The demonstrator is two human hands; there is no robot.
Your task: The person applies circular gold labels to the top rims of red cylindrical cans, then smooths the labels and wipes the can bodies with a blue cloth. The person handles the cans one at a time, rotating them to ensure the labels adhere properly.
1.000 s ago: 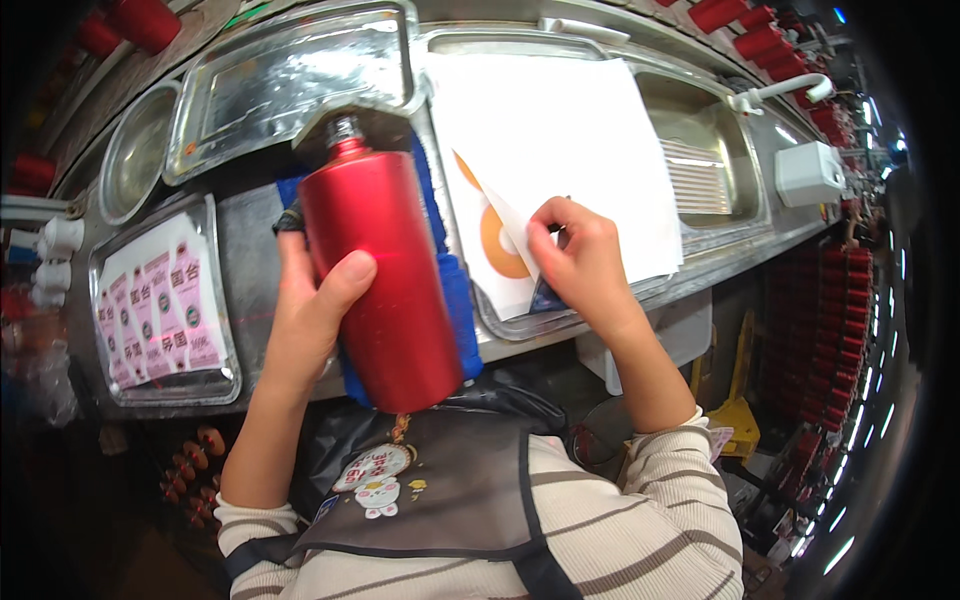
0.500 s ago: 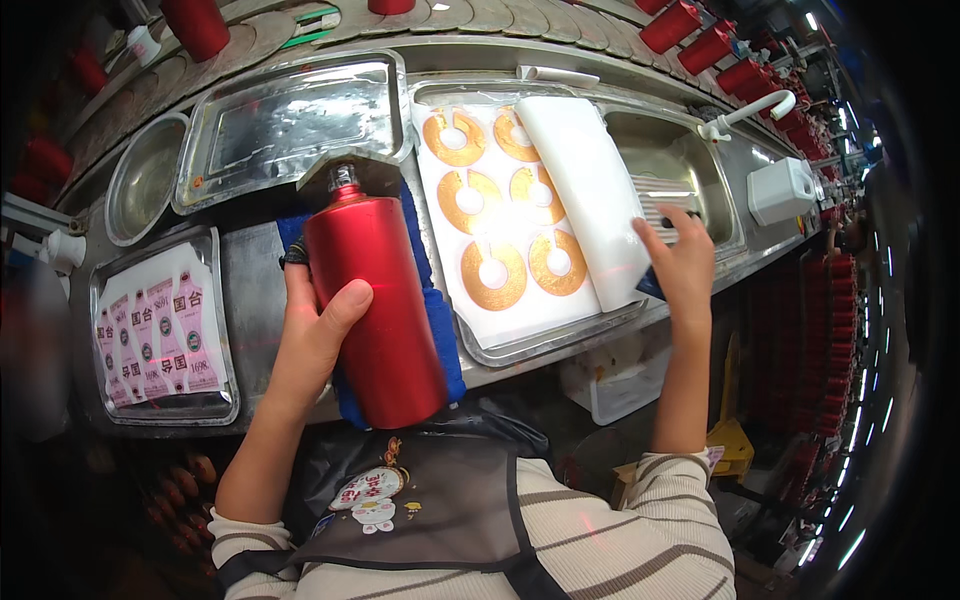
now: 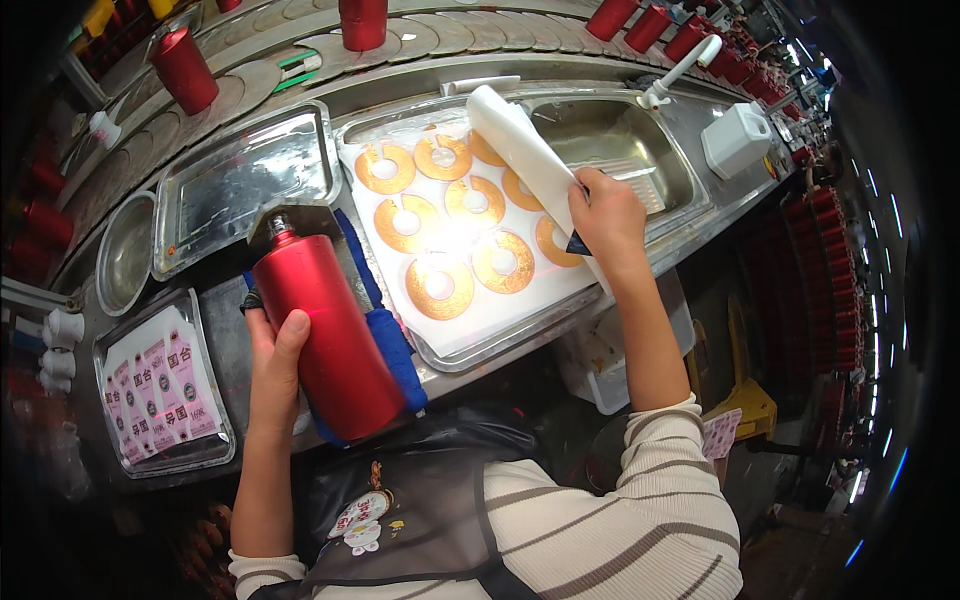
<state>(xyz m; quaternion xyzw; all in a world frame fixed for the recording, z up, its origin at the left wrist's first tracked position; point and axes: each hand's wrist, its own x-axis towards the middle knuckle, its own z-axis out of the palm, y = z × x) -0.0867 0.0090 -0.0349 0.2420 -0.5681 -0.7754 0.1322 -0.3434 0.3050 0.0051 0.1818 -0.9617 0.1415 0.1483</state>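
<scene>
My left hand is wrapped round a red metallic bottle with a clear neck, tilted and resting against a dark blue cloth at the bench edge. Something dark covers a fingertip of that hand. To the right, my right hand is closed on the edge of a white backing sheet. The sheet is curled back over a page of gold ring-shaped stickers, each with a gap, lying in a metal tray. A small dark blue piece shows under my right fingers; its kind is unclear.
Pink printed labels lie in a tray at left. Behind are a metal basin and a shallow tray of liquid. A sink with a white tap and a white jug are at right. Red bottles stand on the conveyor beyond.
My right hand has moved left and closed on the white sheet, which is peeled further right, baring more gold stickers. The view has shifted; the bottle stays in my left hand.
</scene>
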